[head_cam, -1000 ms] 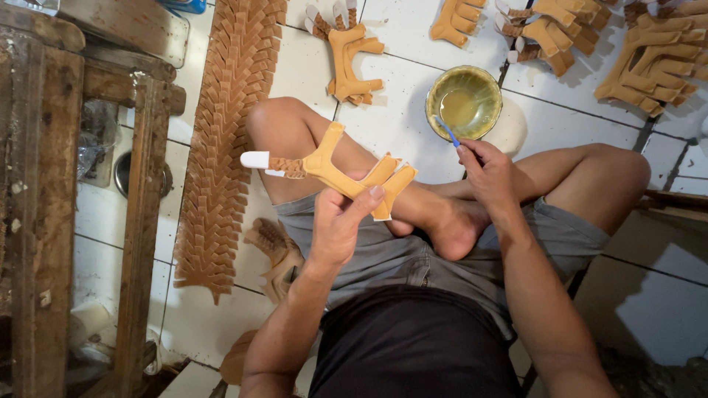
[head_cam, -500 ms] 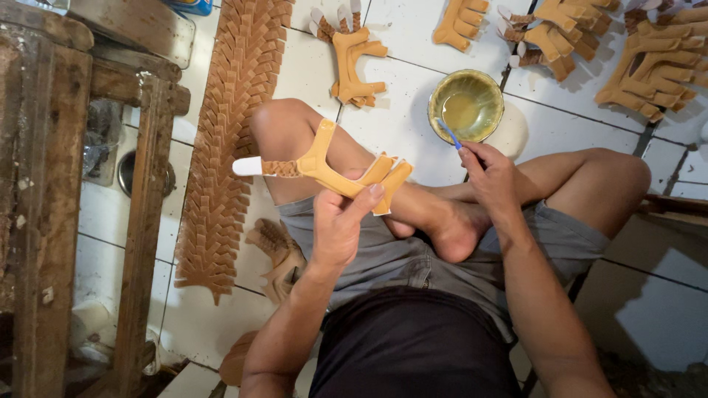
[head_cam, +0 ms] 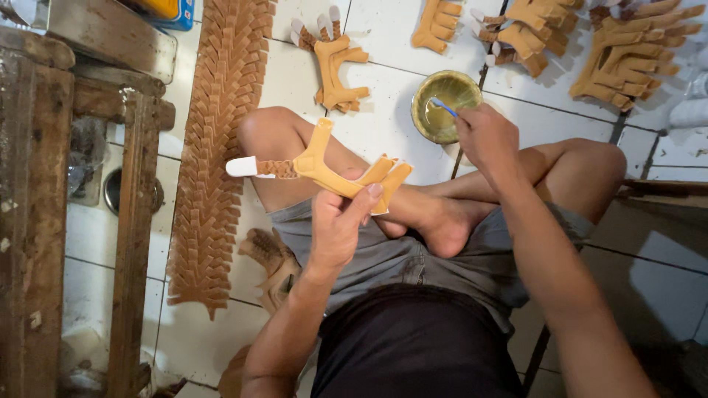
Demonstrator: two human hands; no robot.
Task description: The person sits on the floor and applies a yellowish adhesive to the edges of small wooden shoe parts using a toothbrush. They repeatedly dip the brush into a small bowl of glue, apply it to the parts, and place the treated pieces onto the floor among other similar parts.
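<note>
White floor tiles (head_cam: 383,125) fill the frame, with a wooden frame (head_cam: 44,221) down the left edge and a long strip of overlapping carved pieces (head_cam: 214,147) running from the top toward lower left. Rows of similar orange-brown carvings lie along the top, one pile (head_cam: 335,63) at upper centre and more (head_cam: 627,51) at upper right.

At centre, the left hand (head_cam: 335,228) has its grip closed on a forked wooden piece (head_cam: 324,166), held over the crossed legs; its white-tipped end points left. Compared with a second ago the piece sits much the same, only slightly turned.

What has changed is the right hand (head_cam: 483,136): it was resting low near the foot, and now it has risen to the yellow-green bowl (head_cam: 445,103) at upper centre. Its grip is pinched around a thin blue-tipped brush (head_cam: 445,107), whose tip is inside the bowl, seemingly loading it for the held piece.
</note>
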